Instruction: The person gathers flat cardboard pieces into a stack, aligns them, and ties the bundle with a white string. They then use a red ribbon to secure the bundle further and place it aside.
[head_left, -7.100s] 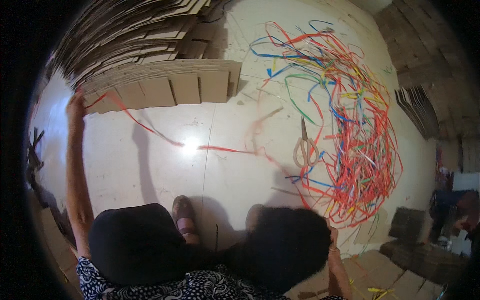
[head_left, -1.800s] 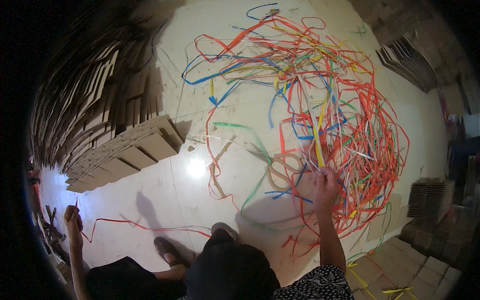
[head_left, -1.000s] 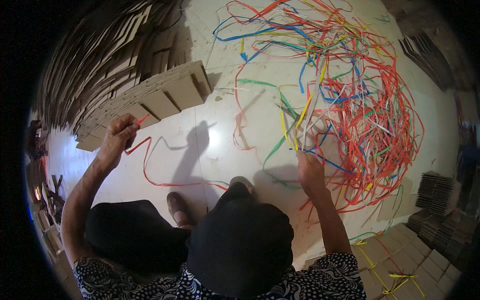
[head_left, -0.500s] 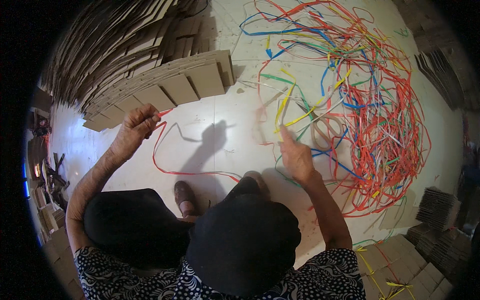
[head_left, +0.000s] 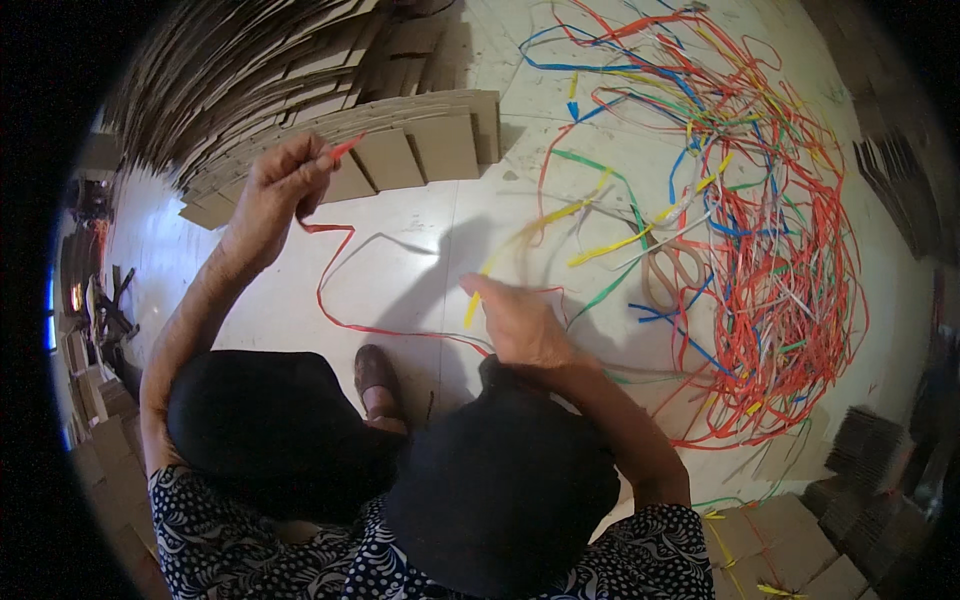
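Observation:
My left hand [head_left: 283,195] is closed on a red plastic strap [head_left: 320,288], its short end sticking out past the thumb. The rest of that strap hangs below the fist and runs in a loose bend toward my knee. My right hand [head_left: 525,328], in front of my right knee, pinches a yellow strap [head_left: 473,308]; the strap's far part is smeared by motion. To the right of it, scissors [head_left: 660,285] with tan handles lie among loose straps. A large tangle of mostly red straps [head_left: 790,310] spreads over the floor at the right.
Flat cardboard pieces [head_left: 445,142] stand in a row at the far left, before a taller leaning stack [head_left: 230,80]. More cardboard bundles [head_left: 866,440] sit at the right. Strapped cardboard [head_left: 775,545] lies at the lower right. My shoe [head_left: 376,368] is on the pale floor.
My right hand has swung left and nearer to me, bringing the yellow strap away from the tangle. My left hand has risen slightly farther away, still holding the red strap.

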